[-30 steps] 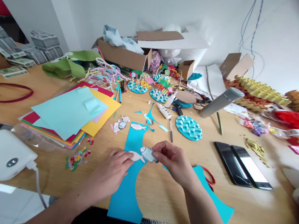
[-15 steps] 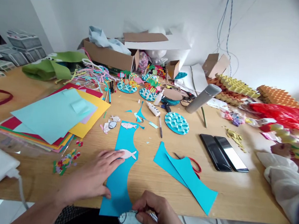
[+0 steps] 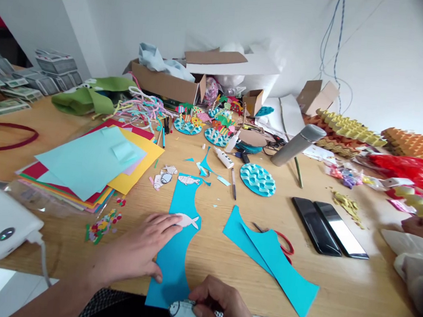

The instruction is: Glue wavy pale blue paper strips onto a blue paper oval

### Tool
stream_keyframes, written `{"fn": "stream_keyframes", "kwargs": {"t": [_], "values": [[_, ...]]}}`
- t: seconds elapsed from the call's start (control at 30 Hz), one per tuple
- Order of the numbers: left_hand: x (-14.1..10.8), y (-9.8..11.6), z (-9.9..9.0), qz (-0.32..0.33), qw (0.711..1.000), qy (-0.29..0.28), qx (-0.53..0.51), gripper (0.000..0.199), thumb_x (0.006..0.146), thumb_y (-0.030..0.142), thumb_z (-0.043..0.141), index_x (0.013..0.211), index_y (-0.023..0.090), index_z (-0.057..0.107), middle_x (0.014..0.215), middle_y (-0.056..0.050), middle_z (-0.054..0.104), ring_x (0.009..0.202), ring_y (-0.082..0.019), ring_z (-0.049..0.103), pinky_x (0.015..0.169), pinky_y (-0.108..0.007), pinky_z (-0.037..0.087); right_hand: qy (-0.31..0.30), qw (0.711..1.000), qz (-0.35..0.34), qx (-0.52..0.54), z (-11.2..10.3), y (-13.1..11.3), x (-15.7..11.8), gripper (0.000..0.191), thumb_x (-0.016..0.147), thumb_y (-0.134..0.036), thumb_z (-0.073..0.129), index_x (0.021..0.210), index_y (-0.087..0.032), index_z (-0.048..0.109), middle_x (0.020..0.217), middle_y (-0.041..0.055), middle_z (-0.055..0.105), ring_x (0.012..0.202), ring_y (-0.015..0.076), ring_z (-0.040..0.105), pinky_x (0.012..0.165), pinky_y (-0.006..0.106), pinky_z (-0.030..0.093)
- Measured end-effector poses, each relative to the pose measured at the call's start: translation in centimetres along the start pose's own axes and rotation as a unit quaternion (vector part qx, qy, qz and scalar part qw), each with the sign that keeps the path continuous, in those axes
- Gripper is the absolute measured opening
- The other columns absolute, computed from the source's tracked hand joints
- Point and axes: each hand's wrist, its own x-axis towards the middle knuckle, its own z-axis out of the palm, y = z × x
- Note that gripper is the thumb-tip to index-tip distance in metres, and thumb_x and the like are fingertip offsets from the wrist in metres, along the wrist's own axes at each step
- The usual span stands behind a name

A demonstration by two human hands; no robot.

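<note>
My left hand (image 3: 142,243) lies flat with its fingers stretched over a strip of blue paper (image 3: 173,253), the fingertips on a pink paper fish (image 3: 189,220). At the strip's far end rests another paper fish (image 3: 189,180) with drawn scales. Low at the table's front edge, my right hand (image 3: 218,303) pinches a pale blue paper fish (image 3: 183,313) with a dark outline between thumb and fingers. More cut-out fish (image 3: 165,178) sit left of the strip. Right of it are curved blue paper pieces (image 3: 272,261), partly covering red-handled scissors (image 3: 284,243).
Coloured paper sheets (image 3: 83,160) are stacked at left, near a white power device (image 3: 1,225). Two phones (image 3: 316,225), a grey flask (image 3: 296,146), a glue bottle (image 3: 224,158) and a wavy blue disc (image 3: 258,180) stand or lie at right. Another person's hand (image 3: 419,226) shows at far right.
The whole view has shifted, so the scene sits further right in the picture. Both hands keep nearly the same places, the right still holding its fish.
</note>
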Motion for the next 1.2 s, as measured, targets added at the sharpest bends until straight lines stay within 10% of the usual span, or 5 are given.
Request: {"fn": "stream_keyframes", "kwargs": {"t": [0.57, 1.2], "values": [[1.5, 0.1, -0.7, 0.001, 0.999, 0.003, 0.033, 0.1, 0.061, 0.041, 0.087, 0.145, 0.026, 0.035, 0.155, -0.01, 0.034, 0.142, -0.029, 0.031, 0.114, -0.043, 0.026, 0.099, 0.992, -0.035, 0.066, -1.2, 0.1, 1.3, 0.027, 0.085, -0.043, 0.06, 0.085, -0.017, 0.067, 0.075, 0.0034, 0.063, 0.069, 0.0156, 0.055, 0.064, 0.026, 0.042], [2.0, -1.8, -0.6, 0.04, 0.998, 0.033, 0.037, 0.068, 0.086, 0.035, 0.065, 0.146, 0.026, 0.034, 0.157, -0.005, 0.032, 0.143, -0.025, 0.026, 0.116, -0.04, 0.018, 0.103, 0.976, -0.137, -0.134, 0.9, -2.0, 4.4, 0.018, 0.088, -0.007, 0.051, 0.085, -0.02, 0.064, 0.085, 0.0032, 0.062, 0.08, 0.0166, 0.06, 0.069, 0.026, 0.044]]}}
